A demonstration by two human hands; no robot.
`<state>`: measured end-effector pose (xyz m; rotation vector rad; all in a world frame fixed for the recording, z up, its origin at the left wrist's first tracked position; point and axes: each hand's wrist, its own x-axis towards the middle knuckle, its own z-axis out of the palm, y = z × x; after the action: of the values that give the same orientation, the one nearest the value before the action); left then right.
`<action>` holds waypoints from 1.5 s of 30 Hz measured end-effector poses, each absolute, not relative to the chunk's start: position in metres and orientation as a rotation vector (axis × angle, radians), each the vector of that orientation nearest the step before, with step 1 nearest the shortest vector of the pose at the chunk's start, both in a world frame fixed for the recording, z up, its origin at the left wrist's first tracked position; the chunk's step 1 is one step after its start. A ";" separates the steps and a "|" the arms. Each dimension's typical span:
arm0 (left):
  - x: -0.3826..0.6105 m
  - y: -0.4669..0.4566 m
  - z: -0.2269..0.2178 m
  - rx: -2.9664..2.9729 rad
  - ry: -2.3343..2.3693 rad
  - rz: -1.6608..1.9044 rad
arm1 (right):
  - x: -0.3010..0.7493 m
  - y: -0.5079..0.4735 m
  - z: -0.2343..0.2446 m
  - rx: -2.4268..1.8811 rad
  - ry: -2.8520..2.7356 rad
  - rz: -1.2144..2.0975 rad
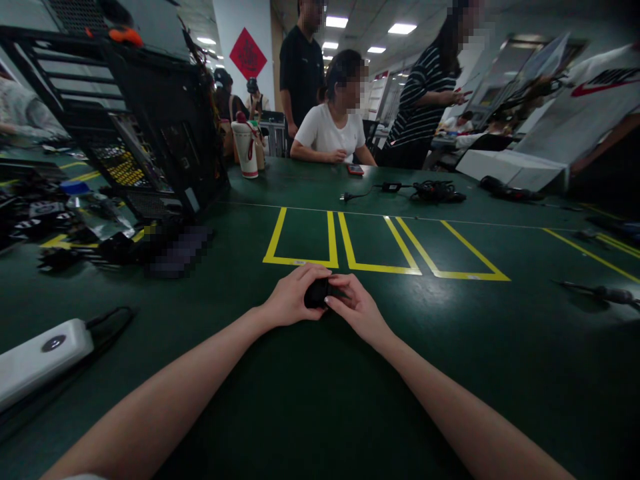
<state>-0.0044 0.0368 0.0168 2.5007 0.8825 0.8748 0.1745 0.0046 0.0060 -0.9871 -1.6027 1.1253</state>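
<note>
My left hand (293, 297) and my right hand (356, 307) meet in front of me over the dark green table (310, 407). Both curl round a small black object (317, 293), which they hold just above the tabletop. The fingers of each hand are closed on it, so most of the object is hidden and I cannot make out what it is. Just beyond the hands lie three yellow taped rectangles (373, 243) on the table.
A black open computer case (150, 127) stands at the left with loose parts around it. A white power strip (43, 353) lies near left. A black cable bundle (435, 192), a phone (355, 170) and a white flask (246, 148) lie farther back. Several people are across the table.
</note>
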 end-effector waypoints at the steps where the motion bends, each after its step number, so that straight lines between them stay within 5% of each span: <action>1: -0.004 0.037 0.017 2.498 0.889 0.875 | 0.174 0.005 0.006 -0.993 -1.600 1.118; 45: -0.005 0.037 0.016 2.511 0.893 0.849 | 0.179 0.010 0.005 -1.046 -1.591 1.237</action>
<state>-0.0050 0.0374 0.0163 2.5112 0.8927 0.8490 0.1786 0.0095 0.0052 -1.0455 -1.5914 1.2370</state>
